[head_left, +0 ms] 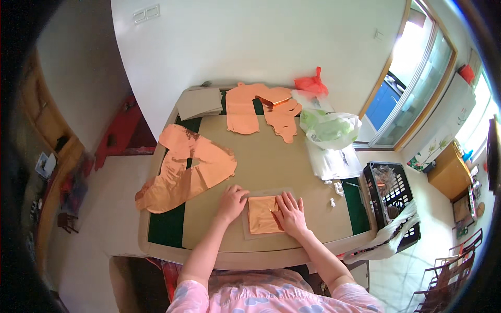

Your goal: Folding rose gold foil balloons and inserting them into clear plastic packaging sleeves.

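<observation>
A copper-coloured foil piece (262,223), folded to a flat square, lies on a clear plastic bag (282,191) near the table's front edge. My right hand (292,215) rests flat over the foil's right side with fingers spread. At the bag's left edge, the bent fingers of my left hand (233,203) come together on the plastic; their tips are partly hidden. To the left lies a large creased sheet of the same foil (195,169), shaped like a deflated balloon. Toward the back are more flat foil shapes (243,112) with rounded outlines.
Grey-brown card (271,159) covers much of the table. Grey boards (200,104) are stacked back left. On the right are clear plastic bags (334,161), a green-white bag (334,128) and white scraps (338,189). A red bag (313,83) sits behind; a black crate (371,190) stands beside the table.
</observation>
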`<control>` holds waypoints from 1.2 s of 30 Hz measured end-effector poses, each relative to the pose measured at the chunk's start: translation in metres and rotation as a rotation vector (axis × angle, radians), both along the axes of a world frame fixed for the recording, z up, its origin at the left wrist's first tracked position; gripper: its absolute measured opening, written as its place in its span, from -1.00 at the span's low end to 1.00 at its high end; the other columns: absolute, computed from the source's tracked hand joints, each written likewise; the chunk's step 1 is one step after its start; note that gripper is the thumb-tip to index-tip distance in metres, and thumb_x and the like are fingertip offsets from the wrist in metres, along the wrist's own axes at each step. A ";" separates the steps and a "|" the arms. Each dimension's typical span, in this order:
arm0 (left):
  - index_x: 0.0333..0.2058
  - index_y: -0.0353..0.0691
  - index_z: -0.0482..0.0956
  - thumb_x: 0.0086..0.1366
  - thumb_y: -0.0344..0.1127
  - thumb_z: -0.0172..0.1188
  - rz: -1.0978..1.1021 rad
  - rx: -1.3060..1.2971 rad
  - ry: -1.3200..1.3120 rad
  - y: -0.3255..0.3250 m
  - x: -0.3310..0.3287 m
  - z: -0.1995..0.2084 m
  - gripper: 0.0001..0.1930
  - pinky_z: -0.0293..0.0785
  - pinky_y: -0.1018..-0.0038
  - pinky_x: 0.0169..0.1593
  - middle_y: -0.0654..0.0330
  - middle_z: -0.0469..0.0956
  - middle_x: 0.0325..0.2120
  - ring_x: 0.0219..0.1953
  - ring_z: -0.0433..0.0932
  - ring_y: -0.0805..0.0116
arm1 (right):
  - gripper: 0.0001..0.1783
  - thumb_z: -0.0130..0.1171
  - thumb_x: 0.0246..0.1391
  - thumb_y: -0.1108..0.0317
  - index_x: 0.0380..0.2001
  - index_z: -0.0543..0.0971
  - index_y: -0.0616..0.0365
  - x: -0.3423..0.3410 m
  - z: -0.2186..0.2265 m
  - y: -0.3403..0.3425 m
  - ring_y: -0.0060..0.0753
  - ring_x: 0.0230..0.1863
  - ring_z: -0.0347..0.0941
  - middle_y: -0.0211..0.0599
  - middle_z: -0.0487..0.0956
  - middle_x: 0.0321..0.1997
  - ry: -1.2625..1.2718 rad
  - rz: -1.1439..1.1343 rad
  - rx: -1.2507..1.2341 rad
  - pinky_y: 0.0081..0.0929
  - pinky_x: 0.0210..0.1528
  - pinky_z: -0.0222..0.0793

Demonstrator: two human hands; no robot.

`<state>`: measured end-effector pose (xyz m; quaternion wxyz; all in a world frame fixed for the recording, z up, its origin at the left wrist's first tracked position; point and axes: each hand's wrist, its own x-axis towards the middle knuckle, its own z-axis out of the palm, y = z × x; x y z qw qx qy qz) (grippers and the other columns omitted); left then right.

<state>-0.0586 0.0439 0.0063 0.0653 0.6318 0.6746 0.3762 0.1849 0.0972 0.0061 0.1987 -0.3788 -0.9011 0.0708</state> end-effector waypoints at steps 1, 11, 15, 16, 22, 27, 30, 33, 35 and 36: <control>-0.30 -0.12 0.62 0.06 -0.40 0.26 0.005 -0.004 -0.003 0.003 -0.002 -0.002 -0.82 0.40 0.25 -0.01 0.20 0.49 -0.30 -0.10 0.43 0.15 | -0.37 0.10 0.15 0.05 0.23 0.30 0.06 -0.001 0.000 -0.002 -0.02 0.38 0.08 -0.07 0.26 0.33 -0.003 -0.006 -0.011 0.30 0.31 -0.10; -0.42 -0.12 0.61 0.03 -0.37 0.31 0.013 -0.062 -0.105 0.006 -0.001 -0.012 -0.90 0.37 0.27 0.01 0.23 0.49 -0.31 -0.11 0.42 0.16 | -0.38 0.05 0.19 0.06 0.26 0.28 0.05 -0.001 0.010 0.005 -0.04 0.41 0.04 -0.12 0.21 0.36 -0.067 0.042 -0.042 0.27 0.33 -0.15; -0.37 -0.11 0.60 0.01 -0.37 0.34 0.089 0.068 -0.058 -0.006 0.002 -0.013 -0.84 0.34 0.24 0.03 0.23 0.48 -0.27 -0.08 0.40 0.17 | -0.38 0.11 0.15 0.08 0.24 0.29 0.04 0.002 0.008 0.005 -0.05 0.38 0.08 -0.13 0.25 0.33 -0.036 0.053 -0.027 0.31 0.31 -0.12; -0.37 -0.11 0.60 0.01 -0.37 0.34 0.090 0.063 -0.061 -0.010 0.002 -0.012 -0.84 0.34 0.24 0.03 0.23 0.48 -0.27 -0.08 0.40 0.17 | -0.38 0.11 0.15 0.08 0.24 0.29 0.04 0.001 0.008 0.005 -0.05 0.38 0.08 -0.13 0.25 0.33 -0.039 0.054 -0.032 0.31 0.31 -0.12; -0.31 -0.13 0.58 0.07 -0.41 0.28 0.125 0.042 0.035 -0.009 0.003 -0.001 -0.83 0.35 0.25 -0.01 0.22 0.48 -0.25 -0.09 0.41 0.18 | -0.38 0.07 0.18 0.07 0.26 0.27 0.04 -0.001 0.008 0.005 -0.04 0.39 0.06 -0.12 0.23 0.35 -0.065 0.061 -0.038 0.33 0.32 -0.16; -0.30 -0.17 0.58 0.17 -0.41 0.18 0.239 0.088 -0.219 -0.012 0.011 -0.013 -0.89 0.39 0.22 -0.09 0.11 0.52 -0.34 -0.18 0.45 0.09 | -0.38 0.05 0.19 0.06 0.26 0.26 0.04 -0.004 0.008 0.005 -0.05 0.39 0.06 -0.13 0.22 0.35 -0.058 0.072 -0.031 0.34 0.32 -0.17; -0.25 -0.19 0.56 0.19 -0.43 0.13 0.161 0.102 -0.022 -0.024 0.017 -0.006 -0.86 0.39 0.18 -0.09 0.08 0.53 -0.32 -0.22 0.47 0.06 | -0.38 0.04 0.19 0.05 0.26 0.26 0.03 -0.001 0.006 0.008 -0.05 0.39 0.06 -0.14 0.21 0.36 -0.067 0.053 -0.036 0.33 0.32 -0.18; -0.25 -0.24 0.54 0.19 -0.45 0.12 0.218 0.071 -0.206 -0.020 0.019 -0.002 -0.86 0.38 0.20 -0.06 0.09 0.53 -0.27 -0.15 0.46 0.08 | -0.39 0.03 0.20 0.05 0.26 0.26 0.03 -0.001 0.005 0.007 -0.06 0.40 0.05 -0.14 0.20 0.37 -0.089 0.048 -0.026 0.31 0.33 -0.20; -0.20 -0.26 0.54 0.21 -0.39 0.12 0.098 0.110 -0.056 -0.016 0.031 0.003 -0.81 0.35 0.20 0.03 0.08 0.53 -0.19 -0.05 0.43 0.09 | -0.39 0.02 0.20 0.05 0.26 0.26 0.03 -0.002 0.007 0.007 -0.06 0.40 0.04 -0.14 0.19 0.37 -0.091 0.051 -0.030 0.31 0.34 -0.20; -0.15 -0.29 0.54 0.23 -0.34 0.12 -0.026 0.147 0.095 -0.015 0.038 0.005 -0.76 0.32 0.20 0.12 0.06 0.53 -0.11 0.05 0.41 0.10 | -0.39 0.02 0.20 0.05 0.26 0.26 0.04 -0.003 0.007 0.006 -0.07 0.40 0.04 -0.14 0.19 0.37 -0.091 0.050 -0.034 0.30 0.34 -0.21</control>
